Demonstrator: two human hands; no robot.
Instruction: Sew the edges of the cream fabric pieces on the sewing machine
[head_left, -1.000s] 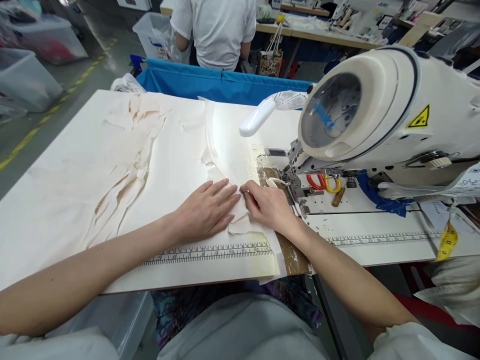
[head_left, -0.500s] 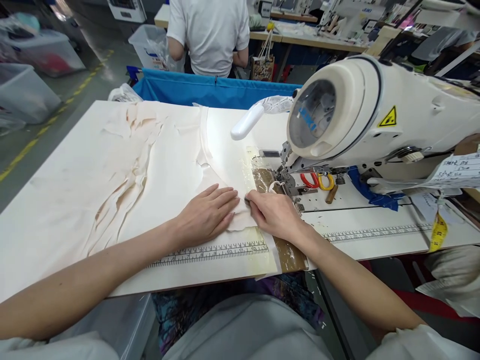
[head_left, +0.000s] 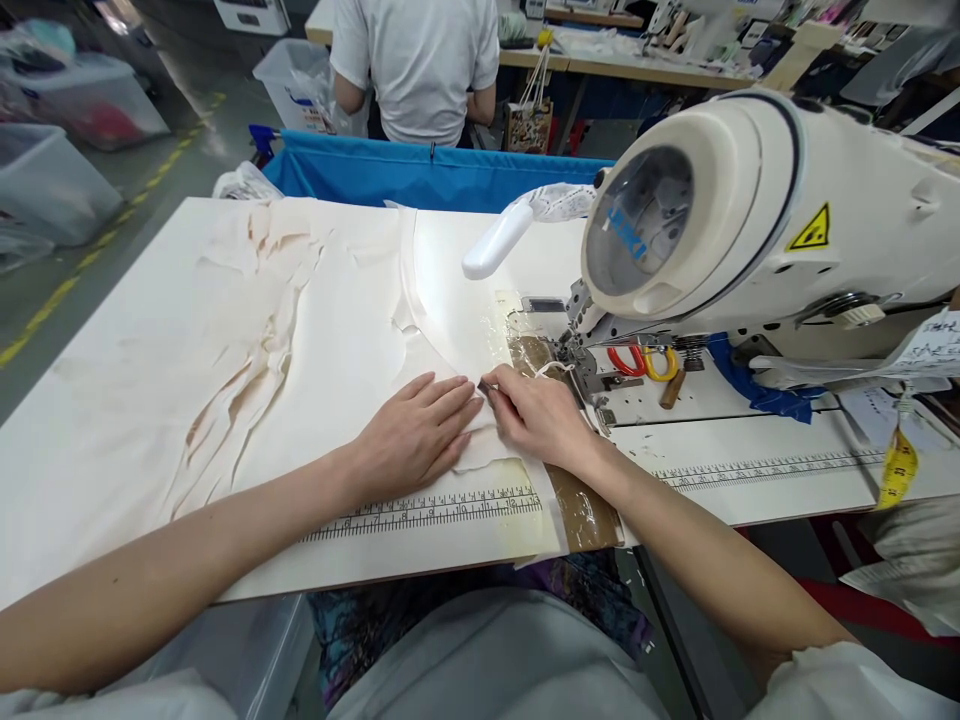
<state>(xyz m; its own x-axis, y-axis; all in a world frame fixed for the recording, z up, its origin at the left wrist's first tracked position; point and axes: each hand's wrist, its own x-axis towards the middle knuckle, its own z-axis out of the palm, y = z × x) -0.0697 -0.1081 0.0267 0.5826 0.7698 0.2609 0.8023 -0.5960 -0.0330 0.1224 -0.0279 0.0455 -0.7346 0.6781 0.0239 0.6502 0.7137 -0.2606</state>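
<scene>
My left hand lies flat on the pale cream fabric, its fingers together and stretched to the right. Close to its fingertips is my right hand, its thumb and fingers closed on a small dark tool. Only the tip of that tool shows, pointing left over the fabric, so I cannot tell its kind. The fabric edge runs under both hands, above the ruler tape. Just beyond my right hand, a thin white strip leads toward the needle area of the sewing machine.
More crumpled cream fabric covers the table's left side. Red-handled and yellow-handled scissors lie beneath the machine arm. A white lamp reaches over the table. A yellow tape measure hangs at right. A person sits beyond the blue cloth bin.
My right hand has moved slightly left and up, bringing the dark tip near my left fingertips. My left hand stays almost in place. The machine appears shifted right in the view.
</scene>
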